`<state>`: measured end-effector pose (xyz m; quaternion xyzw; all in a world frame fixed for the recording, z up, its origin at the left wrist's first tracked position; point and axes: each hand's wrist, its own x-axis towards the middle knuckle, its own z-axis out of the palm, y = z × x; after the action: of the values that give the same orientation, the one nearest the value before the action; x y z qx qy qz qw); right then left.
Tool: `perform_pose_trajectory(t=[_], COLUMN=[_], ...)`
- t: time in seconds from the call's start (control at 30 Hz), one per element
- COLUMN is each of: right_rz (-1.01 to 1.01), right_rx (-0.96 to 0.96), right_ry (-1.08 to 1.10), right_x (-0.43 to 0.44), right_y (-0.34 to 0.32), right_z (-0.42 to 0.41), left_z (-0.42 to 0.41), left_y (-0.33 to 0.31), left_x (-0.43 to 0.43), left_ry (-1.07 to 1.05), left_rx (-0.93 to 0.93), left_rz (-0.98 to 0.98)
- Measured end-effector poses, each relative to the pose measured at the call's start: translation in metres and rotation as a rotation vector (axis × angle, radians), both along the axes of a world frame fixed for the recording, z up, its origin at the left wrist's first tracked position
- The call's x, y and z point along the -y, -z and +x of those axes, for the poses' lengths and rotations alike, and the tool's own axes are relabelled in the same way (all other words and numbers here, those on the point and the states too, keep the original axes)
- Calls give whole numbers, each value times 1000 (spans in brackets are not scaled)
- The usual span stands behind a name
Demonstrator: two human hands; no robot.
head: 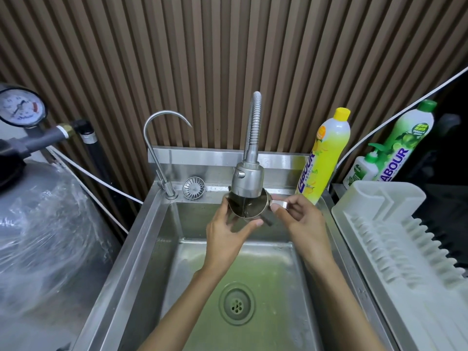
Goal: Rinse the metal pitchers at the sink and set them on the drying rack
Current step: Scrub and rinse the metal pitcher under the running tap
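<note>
A metal pitcher [247,207] is held over the sink [162,249], directly under the flexible faucet head [248,179], with water running into its open mouth. The left hand [225,234] cups its body from 7 o'clock; the right hand [298,219] pinches what seems to be its handle at 3 o'clock. The white drying rack [395,239] sits at 3 o'clock of the sink.

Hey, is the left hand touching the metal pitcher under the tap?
Touching. The head view shows the left hand wrapped around the metal pitcher, with fingers on its left wall and thumb near its lower rim, no gap.
</note>
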<state>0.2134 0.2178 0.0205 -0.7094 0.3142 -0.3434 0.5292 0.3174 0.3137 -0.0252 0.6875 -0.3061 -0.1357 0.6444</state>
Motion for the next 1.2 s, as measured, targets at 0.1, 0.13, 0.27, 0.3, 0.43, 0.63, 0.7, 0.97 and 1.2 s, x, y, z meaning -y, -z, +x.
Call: perform_pose_trajectory(t=[0.1, 0.13, 0.27, 0.3, 0.43, 0.63, 0.7, 0.97, 1.2], right_rz=[262, 336, 602, 644, 623, 462, 322, -165, 572], right_rx=[125, 145, 253, 265, 115, -104, -179, -112, 271], right_ry=[-117, -165, -271, -274, -253, -115, -56, 38, -289], right_x=[6, 8, 2, -1, -9, -2, 3, -8, 4], right_y=[11, 16, 33, 35, 42, 23, 13, -17, 17], right_z=[6, 8, 15, 16, 15, 0, -6, -8, 12], left_z=[6, 8, 13, 13, 8, -1, -2, -4, 8], left_y=[-7, -10, -16, -16, -19, -18, -14, -2, -17], left_x=[-3, -5, -15, -18, -26, -29, -28, 1, -7], left_ry=[-59, -59, -49, -63, -224, -191, -70, 116, -71], left_rx=[159, 232, 416, 434, 481, 333, 127, -211, 169], left_rz=[-17, -23, 0, 27, 294, 406, 322, -62, -78])
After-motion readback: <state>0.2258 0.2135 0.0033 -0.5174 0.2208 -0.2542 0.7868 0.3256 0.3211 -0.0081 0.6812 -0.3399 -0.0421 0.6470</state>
